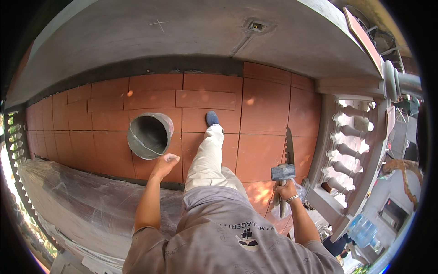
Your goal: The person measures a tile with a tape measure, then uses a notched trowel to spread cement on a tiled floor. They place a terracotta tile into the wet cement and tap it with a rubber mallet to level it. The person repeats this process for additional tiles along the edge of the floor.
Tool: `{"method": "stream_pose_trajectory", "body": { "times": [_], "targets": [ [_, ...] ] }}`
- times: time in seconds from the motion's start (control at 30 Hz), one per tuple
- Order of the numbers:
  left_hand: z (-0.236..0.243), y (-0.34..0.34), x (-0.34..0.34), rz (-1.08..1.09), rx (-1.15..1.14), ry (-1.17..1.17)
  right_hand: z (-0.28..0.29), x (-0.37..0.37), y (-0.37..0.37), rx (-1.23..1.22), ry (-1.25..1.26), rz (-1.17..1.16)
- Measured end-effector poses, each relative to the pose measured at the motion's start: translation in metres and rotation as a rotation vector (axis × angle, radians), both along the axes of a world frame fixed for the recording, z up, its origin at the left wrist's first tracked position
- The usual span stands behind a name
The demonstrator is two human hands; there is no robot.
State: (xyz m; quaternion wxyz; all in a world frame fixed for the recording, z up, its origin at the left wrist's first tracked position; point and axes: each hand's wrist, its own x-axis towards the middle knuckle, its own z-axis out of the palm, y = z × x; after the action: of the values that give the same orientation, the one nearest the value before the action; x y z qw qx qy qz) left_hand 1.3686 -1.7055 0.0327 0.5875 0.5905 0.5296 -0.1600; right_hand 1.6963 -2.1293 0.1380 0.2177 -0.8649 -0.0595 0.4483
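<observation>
Ahead of my left hand [164, 165] the grey metal bucket [149, 135] blocks the terracotta floor tiles [264, 114]. My outstretched leg [207, 155] divides the floor. Right of it, open tiles run to the white stone balustrade [351, 146], which bounds my right hand [286, 189].

Bucket [149, 135] on the tiled floor [264, 118] ahead left, left hand [164, 165] at its near rim, right hand [285, 189] gripping hammer [283, 176] and notched trowel [289, 148] at right, balustrade [351, 150] further right, sheeting [86, 205] lower left.
</observation>
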Motion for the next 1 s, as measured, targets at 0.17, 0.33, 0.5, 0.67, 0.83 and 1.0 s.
{"method": "stream_pose_trajectory", "body": {
  "times": [0.17, 0.33, 0.5, 0.67, 0.83, 1.0],
  "targets": [
    [0.036, -0.020, 0.086, -0.405, -0.214, -0.122, -0.034, 0.065, 0.039, 0.055, 0.001, 0.334],
    [0.048, -0.021, 0.134, -0.623, -0.231, -0.047, -0.031, 0.093, 0.047, 0.061, 0.053, 0.636],
    [0.043, -0.042, 0.157, -0.641, -0.309, 0.039, -0.039, 0.128, 0.072, -0.085, 0.099, 0.835],
    [0.104, -0.080, 0.151, -0.378, -0.660, -0.120, 0.009, 0.227, 0.099, 0.247, 0.348, 0.675],
    [0.111, -0.138, 0.203, -0.428, -0.817, -0.088, -0.034, 0.305, 0.134, 0.232, 0.606, 0.681],
    [0.018, -0.105, 0.239, -0.340, -0.569, -0.015, -0.186, 0.357, 0.156, -0.066, 0.155, 0.872]
  ]
}}
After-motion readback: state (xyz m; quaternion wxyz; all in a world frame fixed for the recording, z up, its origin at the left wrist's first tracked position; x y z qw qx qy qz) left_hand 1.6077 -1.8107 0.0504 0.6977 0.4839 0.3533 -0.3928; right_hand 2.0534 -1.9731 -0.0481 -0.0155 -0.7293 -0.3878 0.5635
